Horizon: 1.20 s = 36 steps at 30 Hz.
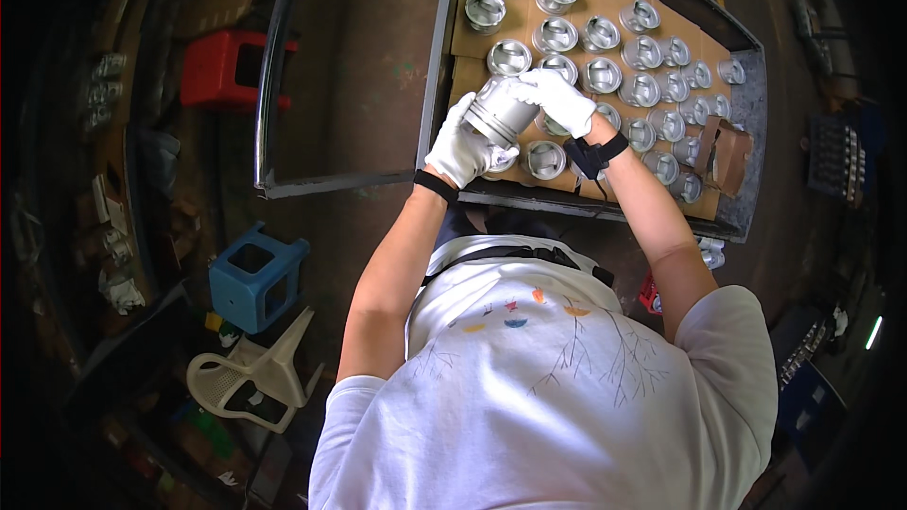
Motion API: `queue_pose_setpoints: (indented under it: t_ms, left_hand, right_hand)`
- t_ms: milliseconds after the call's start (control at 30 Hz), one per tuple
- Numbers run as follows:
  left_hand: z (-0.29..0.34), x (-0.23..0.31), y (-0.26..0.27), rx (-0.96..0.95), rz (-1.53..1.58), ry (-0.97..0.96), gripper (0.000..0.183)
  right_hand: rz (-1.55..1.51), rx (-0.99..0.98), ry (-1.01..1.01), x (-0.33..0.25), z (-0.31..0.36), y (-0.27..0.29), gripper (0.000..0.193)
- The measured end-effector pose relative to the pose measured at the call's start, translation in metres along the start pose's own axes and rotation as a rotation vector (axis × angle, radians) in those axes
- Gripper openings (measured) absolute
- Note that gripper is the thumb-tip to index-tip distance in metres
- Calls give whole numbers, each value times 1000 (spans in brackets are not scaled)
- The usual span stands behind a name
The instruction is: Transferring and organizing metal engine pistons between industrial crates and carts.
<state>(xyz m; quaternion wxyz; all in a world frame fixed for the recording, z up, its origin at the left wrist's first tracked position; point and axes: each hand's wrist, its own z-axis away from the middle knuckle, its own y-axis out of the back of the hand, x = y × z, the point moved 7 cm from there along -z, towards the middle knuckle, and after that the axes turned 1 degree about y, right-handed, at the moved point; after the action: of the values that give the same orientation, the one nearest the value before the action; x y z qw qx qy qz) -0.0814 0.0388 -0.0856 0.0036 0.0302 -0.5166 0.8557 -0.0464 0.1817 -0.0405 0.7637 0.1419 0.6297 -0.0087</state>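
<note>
A silvery engine piston (502, 114) with ring grooves round its side is held up over the near left part of a cardboard-lined tray. My left hand (457, 144), in a white glove, grips it from the left and below. Against its upper right edge are the fingers of my right hand (559, 100), also white-gloved. Several more pistons stand in loose rows around and beyond my hands, among them one piston (544, 161) just below my right hand and another piston (509, 58) beyond the held one. My hands partly hide some of them.
The metal-rimmed tray (605, 207) stands before me, with a torn cardboard piece (727, 157) at its right end. To the left are a metal frame (267, 85), a red stool (210, 72), a blue stool (248, 283) and a pale plastic chair (222, 382).
</note>
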Motion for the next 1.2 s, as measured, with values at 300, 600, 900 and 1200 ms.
queue_pose_setpoints:
  t_ms: [300, 600, 900, 1200]
  left_hand:
    - [-11, -4, 27, 66, -152, -88, 48]
    - [1, -8, 9, 57, -149, 73, 51]
    - [6, -3, 2, 136, 41, 89, 52]
    - [3, -1, 7, 41, -64, 106, 46]
  right_hand:
    - [-207, 78, -289, 8, -2, -8, 27]
    - [-487, 152, -472, 26, -4, -7, 35]
    - [-116, 75, -210, 19, 1, 8, 41]
    - [-17, -81, -292, 18, 20, -6, 41]
